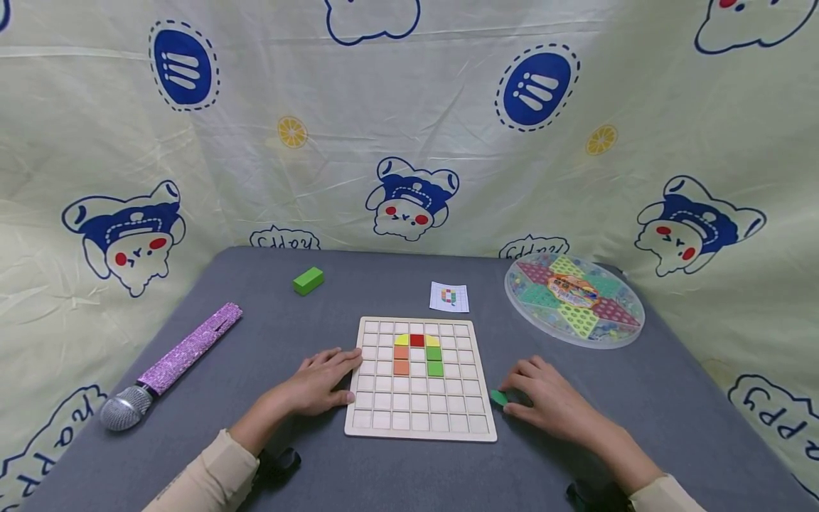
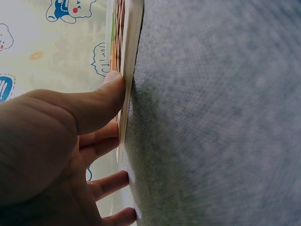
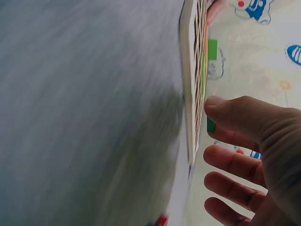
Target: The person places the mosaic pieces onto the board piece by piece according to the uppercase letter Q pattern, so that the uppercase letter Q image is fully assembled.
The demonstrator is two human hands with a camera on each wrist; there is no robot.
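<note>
A square wooden grid board [image 1: 416,419] lies on the table. Set in its upper cells are a red tile [image 1: 416,340], two yellow corner pieces [image 1: 402,340], two orange tiles [image 1: 401,368] and two green tiles [image 1: 435,368]. My left hand [image 1: 320,384] rests against the board's left edge, its thumb and fingers touching the rim. Just off the right edge, my right hand [image 1: 544,398] pinches a small green piece [image 1: 498,398] with a curved outline between thumb and index finger. In the right wrist view the green piece [image 3: 210,125] is partly covered by the thumb; the other fingers are spread below.
Behind the board lies a white pattern card [image 1: 449,297]. A round clear-lidded game box [image 1: 576,302] sits at the back right, a green block [image 1: 308,281] at the back left. On the left is a purple glittery microphone [image 1: 173,366]. A printed curtain [image 1: 409,107] hangs behind the table.
</note>
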